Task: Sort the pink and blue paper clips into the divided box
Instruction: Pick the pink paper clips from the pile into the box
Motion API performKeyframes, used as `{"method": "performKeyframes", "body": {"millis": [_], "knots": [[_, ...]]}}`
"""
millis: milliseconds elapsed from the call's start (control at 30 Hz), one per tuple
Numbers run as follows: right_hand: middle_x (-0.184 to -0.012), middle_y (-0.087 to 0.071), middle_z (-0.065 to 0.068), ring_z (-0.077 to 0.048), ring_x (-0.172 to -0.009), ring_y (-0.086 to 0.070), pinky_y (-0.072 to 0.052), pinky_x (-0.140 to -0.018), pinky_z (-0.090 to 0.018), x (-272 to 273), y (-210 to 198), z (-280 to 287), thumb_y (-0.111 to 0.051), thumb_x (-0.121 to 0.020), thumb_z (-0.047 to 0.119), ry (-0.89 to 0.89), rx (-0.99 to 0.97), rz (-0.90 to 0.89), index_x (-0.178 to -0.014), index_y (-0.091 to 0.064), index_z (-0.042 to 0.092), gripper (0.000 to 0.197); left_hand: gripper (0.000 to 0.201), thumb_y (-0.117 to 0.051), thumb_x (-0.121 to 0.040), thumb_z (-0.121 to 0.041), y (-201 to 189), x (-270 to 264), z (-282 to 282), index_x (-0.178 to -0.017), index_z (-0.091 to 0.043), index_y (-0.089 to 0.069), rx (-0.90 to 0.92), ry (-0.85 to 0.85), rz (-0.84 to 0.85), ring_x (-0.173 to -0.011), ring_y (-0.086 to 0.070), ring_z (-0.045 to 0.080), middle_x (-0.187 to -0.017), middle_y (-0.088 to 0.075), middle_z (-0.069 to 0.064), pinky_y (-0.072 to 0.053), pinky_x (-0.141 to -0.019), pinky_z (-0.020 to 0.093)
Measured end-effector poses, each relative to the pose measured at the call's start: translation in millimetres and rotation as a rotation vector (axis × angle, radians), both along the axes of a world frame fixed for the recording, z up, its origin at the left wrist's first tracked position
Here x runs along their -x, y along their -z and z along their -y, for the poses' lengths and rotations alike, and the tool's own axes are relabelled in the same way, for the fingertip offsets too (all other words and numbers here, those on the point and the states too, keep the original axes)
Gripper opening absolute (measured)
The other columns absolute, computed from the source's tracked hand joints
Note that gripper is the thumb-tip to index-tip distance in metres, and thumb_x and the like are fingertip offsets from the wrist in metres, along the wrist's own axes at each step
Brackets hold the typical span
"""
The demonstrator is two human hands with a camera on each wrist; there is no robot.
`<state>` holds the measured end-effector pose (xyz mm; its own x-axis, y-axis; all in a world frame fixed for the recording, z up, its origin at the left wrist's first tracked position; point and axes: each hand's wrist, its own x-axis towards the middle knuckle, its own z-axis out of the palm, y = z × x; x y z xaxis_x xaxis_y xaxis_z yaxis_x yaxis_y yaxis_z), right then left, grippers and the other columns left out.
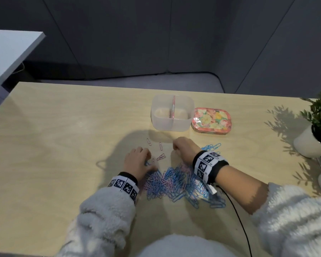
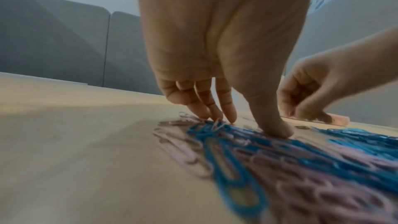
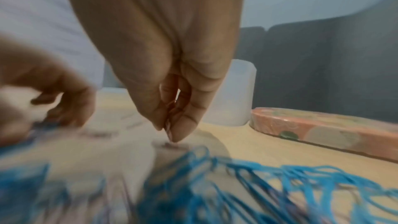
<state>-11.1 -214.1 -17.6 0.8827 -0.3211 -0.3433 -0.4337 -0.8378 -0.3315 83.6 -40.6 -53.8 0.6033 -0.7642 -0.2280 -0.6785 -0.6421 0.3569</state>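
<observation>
The mixed pile of pink and blue paper clips [image 1: 176,184] lies on the table [image 1: 63,138] in front of the person, and a few pink clips [image 1: 160,152] are scattered between the pile and the divided box [image 1: 171,113]. Both of the box's 2 compartments look empty, so the sorting is judged to be only just begun.

The left hand [image 1: 137,161] is spread, with straight fingertips [image 2: 230,117] and thumb pressed onto the pile's far left edge. The right hand [image 1: 183,148] is held just above the table beyond the pile, its fingers [image 3: 185,125] bunched to a point; something thin seems to be pinched there, but its colour cannot be told through the blur.

For this step to be done well, 1 colour should be drawn out at a time. The pile is best held flat by the left hand so tangled clips are not dragged along. Each pinch should be checked before it is dropped on its own side of the divider [image 1: 173,106]. The floral tin [image 1: 210,120], touching the box, should be left undisturbed.
</observation>
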Motion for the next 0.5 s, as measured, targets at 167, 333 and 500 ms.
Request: {"method": "performKeyframes", "body": {"millis": [167, 333, 500], "knots": [[-0.088, -0.065, -0.006, -0.019, -0.082, -0.058, -0.047, -0.078, -0.029, -33, -52, 11, -0.052, -0.091, 0.008, 0.187, -0.200, 0.417, -0.089, -0.066, 0.003, 0.015, 0.043, -0.063, -0.073, -0.055, 6, 7, -21, -0.096, -0.020, -0.053, 0.038, -0.035, 0.014, -0.086, -0.044, 0.016, -0.095, -0.052, -0.004, -0.038, -0.079, 0.029], [-0.110, -0.068, -0.013, -0.025, -0.106, -0.060, -0.045, -0.096, -0.031, -78, -76, 24, -0.051, -0.090, 0.006, 0.269, -0.188, 0.513, -0.103, -0.068, 0.003, 0.022, 0.027, -0.051, -0.088, -0.044, 0, 8, -10, -0.097, -0.019, -0.057, 0.064, -0.098, 0.064, -0.093, -0.051, 0.020, -0.101, -0.059, 0.000, -0.044, -0.085, 0.033], [-0.112, -0.068, -0.013, -0.027, -0.109, -0.059, -0.044, -0.096, -0.034, -65, -74, 12, -0.045, -0.093, 0.005, 0.240, -0.146, 0.522, -0.108, -0.066, 0.003, 0.026, 0.029, -0.050, -0.085, -0.046, -9, 17, 15, -0.094, -0.020, -0.061, -0.040, -0.151, 0.140, -0.099, -0.051, 0.022, -0.100, -0.062, -0.001, -0.036, -0.090, 0.037]]}}
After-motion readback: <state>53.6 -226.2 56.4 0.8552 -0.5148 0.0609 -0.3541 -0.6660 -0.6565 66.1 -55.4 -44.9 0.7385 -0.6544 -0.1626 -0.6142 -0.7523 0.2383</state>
